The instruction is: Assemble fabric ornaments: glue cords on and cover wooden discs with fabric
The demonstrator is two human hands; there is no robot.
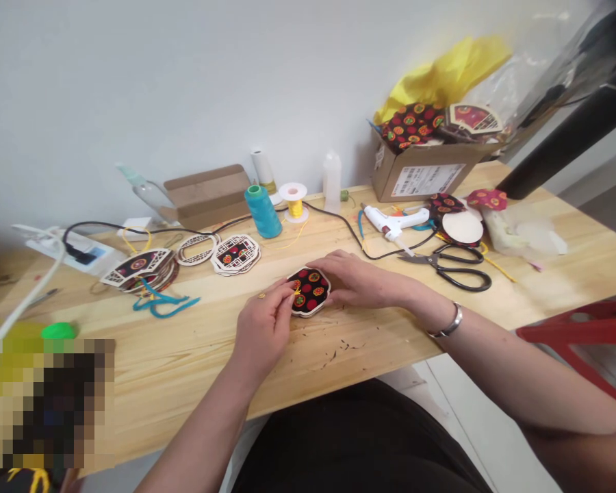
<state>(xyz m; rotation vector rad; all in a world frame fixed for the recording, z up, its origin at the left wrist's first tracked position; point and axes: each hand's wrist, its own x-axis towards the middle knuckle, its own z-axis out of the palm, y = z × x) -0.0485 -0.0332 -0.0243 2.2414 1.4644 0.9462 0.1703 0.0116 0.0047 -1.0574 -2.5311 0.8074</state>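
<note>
Black patterned fabric piece sits pinched by the left hand, right hand cupped over its edge.

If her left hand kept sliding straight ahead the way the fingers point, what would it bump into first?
The left hand points up and right, fingertips already at the black fabric-covered piece, which the right hand also holds. Beyond it, probably the right hand's fingers; depth is hard to judge.

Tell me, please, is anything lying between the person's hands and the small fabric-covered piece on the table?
Nothing visible is. The left hand pinches the fabric-covered piece at its left edge, and the right hand rests against its right side. The scissors and glue gun lie farther back, apart.
</note>
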